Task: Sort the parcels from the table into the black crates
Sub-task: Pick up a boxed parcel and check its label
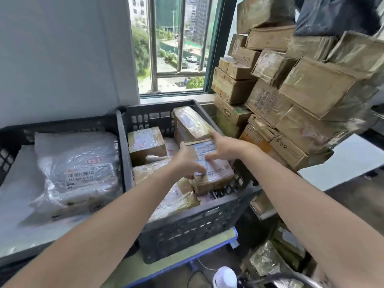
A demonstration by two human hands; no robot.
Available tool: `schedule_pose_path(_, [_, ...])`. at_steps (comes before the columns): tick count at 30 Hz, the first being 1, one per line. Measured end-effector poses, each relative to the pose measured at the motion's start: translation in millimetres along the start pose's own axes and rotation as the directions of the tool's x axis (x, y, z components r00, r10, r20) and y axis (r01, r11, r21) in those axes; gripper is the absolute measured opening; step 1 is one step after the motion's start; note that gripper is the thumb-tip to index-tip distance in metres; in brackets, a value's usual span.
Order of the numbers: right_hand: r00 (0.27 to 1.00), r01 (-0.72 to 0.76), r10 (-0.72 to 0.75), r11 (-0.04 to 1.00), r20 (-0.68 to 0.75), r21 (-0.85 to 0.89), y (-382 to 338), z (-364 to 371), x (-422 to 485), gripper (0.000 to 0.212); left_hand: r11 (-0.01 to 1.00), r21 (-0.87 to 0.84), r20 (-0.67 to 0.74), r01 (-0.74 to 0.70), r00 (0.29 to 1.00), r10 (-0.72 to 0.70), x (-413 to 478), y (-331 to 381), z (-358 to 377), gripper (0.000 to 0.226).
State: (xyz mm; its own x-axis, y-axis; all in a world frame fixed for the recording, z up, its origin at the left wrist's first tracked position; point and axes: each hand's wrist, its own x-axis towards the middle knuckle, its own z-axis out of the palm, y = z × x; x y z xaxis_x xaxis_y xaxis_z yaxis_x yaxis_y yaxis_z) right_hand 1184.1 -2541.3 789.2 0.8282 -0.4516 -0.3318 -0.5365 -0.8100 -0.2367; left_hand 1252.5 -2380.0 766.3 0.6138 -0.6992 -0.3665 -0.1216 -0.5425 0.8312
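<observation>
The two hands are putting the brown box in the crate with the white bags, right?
No. In the head view the left hand and right hand are on the brown box in the right crate, among other brown boxes. The white bags are in the left crate.

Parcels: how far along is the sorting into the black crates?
Done: white bags lie in the left crate, and several boxes in the right crate. In hand: the left grip holds a labelled box in the right crate, and the right grip rests on top. Left: a tall stack at right looks unsorted.
</observation>
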Motion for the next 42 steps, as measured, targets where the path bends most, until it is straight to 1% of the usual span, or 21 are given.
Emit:
schedule_pose_path(3, [0.995, 0.032, -0.023, 0.995, 0.099, -0.093, 9, 0, 8, 0.099, 0.997, 0.029, -0.004, 0.077, 0.997, -0.077, 6, 0, 19, 0.125])
schedule_pose_path(6, [0.978, 0.071, -0.029, 0.977, 0.205, -0.201, 9, 5, 12, 0.084, 0.971, 0.17, -0.005, 0.169, 0.985, -0.17, 13, -5, 32, 0.13])
schedule_pose_path(7, [0.973, 0.093, -0.037, 0.966, 0.226, -0.24, 8, 9, 14, 0.079, 0.955, 0.228, -0.008, 0.187, 0.982, -0.191, 15, -7, 36, 0.127])
schedule_pose_path(8, [0.969, 0.114, -0.044, 0.953, 0.243, -0.28, 8, 13, 16, 0.076, 0.937, 0.289, -0.01, 0.194, 0.98, -0.2, 16, -9, 40, 0.12])
schedule_pose_path(10, [0.957, 0.13, -0.033, 0.938, 0.29, -0.323, 8, 24, 21, 0.064, 0.879, 0.451, -0.007, 0.154, 0.986, -0.169, 19, -12, 46, 0.092])
schedule_pose_path(12, [0.941, 0.125, -0.01, 0.939, 0.338, -0.321, 10, 35, 27, 0.052, 0.766, 0.638, 0.007, 0.075, 0.995, -0.103, 26, -16, 51, 0.064])
schedule_pose_path(13, [0.937, 0.13, -0.007, 0.934, 0.349, -0.333, 11, 39, 29, 0.048, 0.693, 0.719, 0.02, 0.048, 0.996, -0.09, 29, -17, 52, 0.057])
schedule_pose_path(15, [0.931, 0.154, -0.007, 0.915, 0.365, -0.374, 12, 48, 33, 0.052, 0.517, 0.856, 0.042, 0.007, 0.996, -0.082, 37, -21, 55, 0.057])
schedule_pose_path(17, [0.921, 0.183, -0.01, 0.893, 0.389, -0.41, 11, 57, 37, 0.065, 0.341, 0.939, 0.058, -0.043, 0.998, -0.032, 42, -29, 58, 0.067])
schedule_pose_path(19, [0.913, 0.206, -0.017, 0.882, 0.407, -0.424, 12, 65, 41, 0.071, 0.242, 0.967, 0.072, -0.076, 0.997, 0.025, 45, -34, 59, 0.065])
schedule_pose_path(20, [0.908, 0.227, -0.029, 0.872, 0.418, -0.433, 12, 67, 43, 0.071, 0.224, 0.971, 0.083, -0.089, 0.996, 0.034, 48, -35, 59, 0.059])
schedule_pose_path(22, [0.892, 0.27, -0.046, 0.851, 0.45, -0.45, 11, 65, 46, 0.065, 0.242, 0.964, 0.111, -0.113, 0.994, 0.02, 51, -35, 57, 0.045])
schedule_pose_path(25, [0.868, 0.349, -0.079, 0.8, 0.491, -0.488, 8, 62, 52, 0.059, 0.261, 0.955, 0.154, -0.143, 0.988, -0.022, 53, -33, 56, 0.04])
schedule_pose_path(28, [0.852, 0.408, -0.095, 0.737, 0.514, -0.54, 4, 65, 58, 0.056, 0.221, 0.961, 0.187, -0.169, 0.981, -0.061, 56, -33, 55, 0.038])
schedule_pose_path(30, [0.845, 0.441, -0.096, 0.68, 0.526, -0.585, 5, 73, 60, 0.046, 0.189, 0.966, 0.198, -0.174, 0.973, -0.119, 57, -34, 56, 0.053])
schedule_pose_path(32, [0.839, 0.481, -0.112, 0.611, 0.533, -0.629, 8, 82, 63, 0.035, 0.18, 0.971, 0.19, -0.157, 0.965, -0.182, 60, -37, 59, 0.071])
schedule_pose_path(34, [0.837, 0.492, -0.108, 0.578, 0.536, -0.651, 10, 88, 66, 0.033, 0.162, 0.977, 0.173, -0.142, 0.964, -0.203, 64, -40, 64, 0.083])
schedule_pose_path(35, [0.836, 0.492, -0.104, 0.577, 0.539, -0.652, 11, 88, 67, 0.035, 0.15, 0.978, 0.172, -0.144, 0.966, -0.191, 64, -42, 65, 0.088])
schedule_pose_path(37, [0.839, 0.492, -0.123, 0.588, 0.531, -0.642, 11, 84, 67, 0.043, 0.147, 0.978, 0.169, -0.151, 0.978, -0.119, 64, -44, 65, 0.096])
schedule_pose_path(40, [0.85, 0.484, -0.189, 0.649, 0.492, -0.588, 14, 79, 61, 0.057, 0.171, 0.978, 0.122, -0.12, 0.993, -0.004, 62, -46, 55, 0.107])
schedule_pose_path(42, [0.85, 0.493, -0.227, 0.662, 0.476, -0.564, 14, 77, 56, 0.061, 0.155, 0.984, 0.082, -0.083, 0.997, 0.012, 58, -45, 45, 0.11])
